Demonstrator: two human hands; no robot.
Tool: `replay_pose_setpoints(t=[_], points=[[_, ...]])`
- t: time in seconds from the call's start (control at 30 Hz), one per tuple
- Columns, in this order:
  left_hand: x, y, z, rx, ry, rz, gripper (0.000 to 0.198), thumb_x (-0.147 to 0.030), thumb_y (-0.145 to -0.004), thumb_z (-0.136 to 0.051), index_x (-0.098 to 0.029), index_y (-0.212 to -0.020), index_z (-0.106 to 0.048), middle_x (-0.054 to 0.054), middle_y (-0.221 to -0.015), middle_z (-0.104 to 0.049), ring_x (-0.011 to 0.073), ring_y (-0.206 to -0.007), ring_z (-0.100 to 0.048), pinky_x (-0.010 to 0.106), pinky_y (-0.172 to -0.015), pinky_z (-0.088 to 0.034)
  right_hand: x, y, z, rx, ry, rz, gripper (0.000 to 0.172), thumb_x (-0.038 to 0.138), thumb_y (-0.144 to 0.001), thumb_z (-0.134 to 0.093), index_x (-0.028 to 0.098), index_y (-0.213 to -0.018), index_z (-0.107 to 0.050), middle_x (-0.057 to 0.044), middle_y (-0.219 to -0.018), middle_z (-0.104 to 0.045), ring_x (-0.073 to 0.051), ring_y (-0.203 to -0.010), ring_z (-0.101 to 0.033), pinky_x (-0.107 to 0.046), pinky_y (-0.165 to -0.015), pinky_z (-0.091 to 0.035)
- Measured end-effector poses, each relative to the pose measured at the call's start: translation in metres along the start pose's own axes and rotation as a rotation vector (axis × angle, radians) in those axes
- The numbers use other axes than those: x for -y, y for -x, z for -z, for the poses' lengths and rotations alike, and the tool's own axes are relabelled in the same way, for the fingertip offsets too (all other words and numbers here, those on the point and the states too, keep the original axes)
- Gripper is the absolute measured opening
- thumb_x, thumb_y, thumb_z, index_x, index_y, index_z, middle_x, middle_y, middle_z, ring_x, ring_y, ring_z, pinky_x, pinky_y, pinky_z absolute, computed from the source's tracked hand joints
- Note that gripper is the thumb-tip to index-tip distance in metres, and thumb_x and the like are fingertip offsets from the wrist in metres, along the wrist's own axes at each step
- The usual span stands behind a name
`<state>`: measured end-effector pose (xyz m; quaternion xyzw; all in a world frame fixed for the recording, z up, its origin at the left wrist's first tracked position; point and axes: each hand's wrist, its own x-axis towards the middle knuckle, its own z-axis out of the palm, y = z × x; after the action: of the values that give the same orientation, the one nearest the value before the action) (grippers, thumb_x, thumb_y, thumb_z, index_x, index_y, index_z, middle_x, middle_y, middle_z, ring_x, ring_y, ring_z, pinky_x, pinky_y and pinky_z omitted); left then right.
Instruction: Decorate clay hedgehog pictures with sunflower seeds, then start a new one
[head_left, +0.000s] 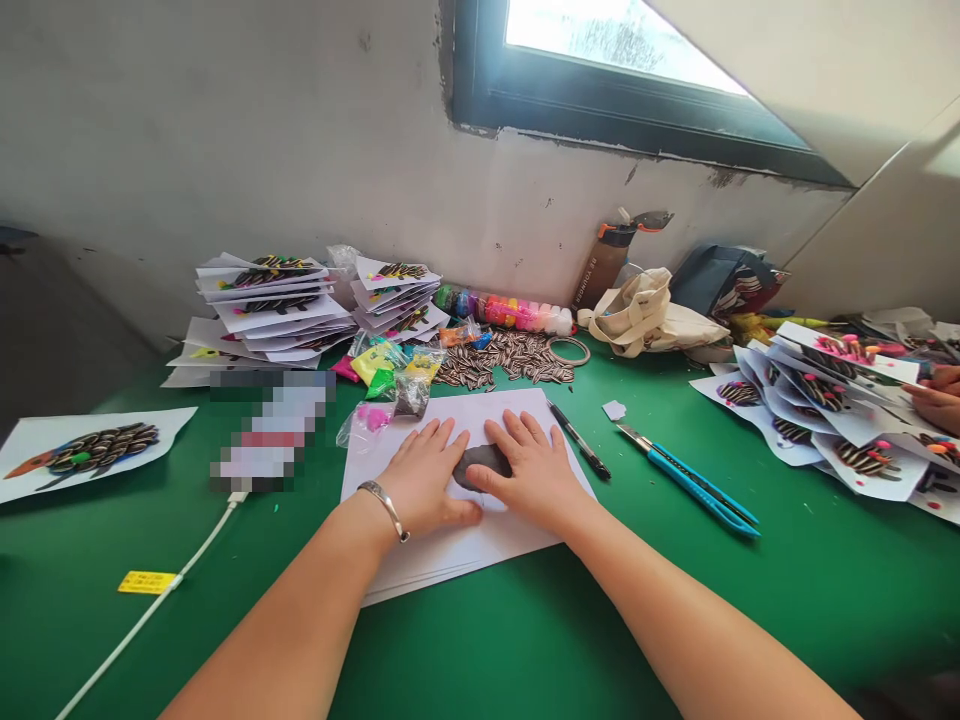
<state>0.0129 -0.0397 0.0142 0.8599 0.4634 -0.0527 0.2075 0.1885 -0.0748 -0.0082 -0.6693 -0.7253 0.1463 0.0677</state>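
A dark grey, flattened piece of what looks like modelling clay [474,460] lies on a stack of white paper [420,568]. My left hand [422,475], with a silver bracelet at the wrist, rests open on the sheets, its fingertips at the clay's left edge. On the other side my right hand [534,470] lies open, fingers spread, its thumb over the clay. Part of the clay is hidden beneath the fingers. Just right of the paper is a black pen [579,440]. Beyond it sits a blue utility knife [694,483] with its blade out.
Striped sunflower seeds [510,358] lie behind the paper, beside small bags of coloured clay [382,362]. Stacked seed pictures [274,315] stand at back left, more pictures [847,410] at right near another person's hand [937,398]. A white cable [150,612] crosses the left side.
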Motion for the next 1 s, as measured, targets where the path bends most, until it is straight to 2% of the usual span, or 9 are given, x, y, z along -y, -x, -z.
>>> replay_pose_setpoints(t=[0.17,0.43,0.6,0.73,0.83,1.0], points=[[0.001,-0.001,-0.002,-0.008,-0.011,-0.007,0.096,-0.061,-0.061,-0.060,-0.017,-0.140,-0.028,0.014,-0.150,-0.014,0.0330,-0.137,-0.006,0.048,-0.109,-0.014,0.000,0.001,0.004,0.028,0.057,-0.010,0.084,0.077,-0.073,-0.032,0.030,-0.142,-0.022,-0.003,-0.151,-0.011,-0.031,-0.137,-0.003,-0.054,-0.106,0.001],[0.001,0.000,-0.001,0.003,-0.035,-0.003,0.096,-0.062,-0.063,-0.058,-0.015,-0.141,-0.027,0.014,-0.150,-0.013,0.0321,-0.137,-0.006,0.047,-0.110,-0.014,-0.003,0.002,0.005,-0.007,0.034,0.034,0.079,0.074,-0.074,-0.035,0.031,-0.140,-0.028,-0.003,-0.150,-0.017,-0.028,-0.137,-0.007,-0.050,-0.107,-0.001],[-0.001,0.001,0.002,0.010,-0.026,0.008,0.098,-0.062,-0.062,-0.059,-0.016,-0.141,-0.026,0.014,-0.150,-0.013,0.0327,-0.137,-0.006,0.047,-0.109,-0.014,-0.021,0.002,0.018,0.071,-0.107,0.118,0.061,0.065,-0.082,-0.033,0.035,-0.135,-0.037,0.002,-0.149,-0.022,-0.025,-0.138,-0.010,-0.050,-0.108,-0.004],[-0.002,0.001,0.002,0.025,-0.029,0.007,0.098,-0.062,-0.063,-0.059,-0.015,-0.142,-0.025,0.015,-0.150,-0.011,0.0328,-0.137,-0.005,0.048,-0.110,-0.013,-0.040,0.002,0.026,0.132,-0.194,0.214,0.056,0.057,-0.085,-0.039,0.032,-0.135,-0.038,0.001,-0.148,-0.025,-0.022,-0.138,-0.012,-0.043,-0.111,-0.007],[-0.001,0.000,0.001,0.026,-0.039,0.010,0.098,-0.061,-0.063,-0.059,-0.015,-0.142,-0.024,0.014,-0.151,-0.010,0.0322,-0.137,-0.004,0.047,-0.110,-0.012,-0.044,0.001,0.022,0.077,-0.170,0.241,0.053,0.052,-0.085,-0.043,0.031,-0.134,-0.040,0.000,-0.147,-0.028,-0.023,-0.137,-0.016,-0.045,-0.110,-0.009],[0.000,-0.001,0.000,0.030,-0.060,0.024,0.098,-0.063,-0.064,-0.057,-0.016,-0.143,-0.021,0.013,-0.151,-0.009,0.0310,-0.137,-0.004,0.045,-0.110,-0.012,-0.041,-0.003,0.013,0.010,-0.106,0.283,0.058,0.051,-0.081,-0.051,0.031,-0.134,-0.040,-0.002,-0.147,-0.028,-0.029,-0.135,-0.017,-0.053,-0.108,-0.010]])
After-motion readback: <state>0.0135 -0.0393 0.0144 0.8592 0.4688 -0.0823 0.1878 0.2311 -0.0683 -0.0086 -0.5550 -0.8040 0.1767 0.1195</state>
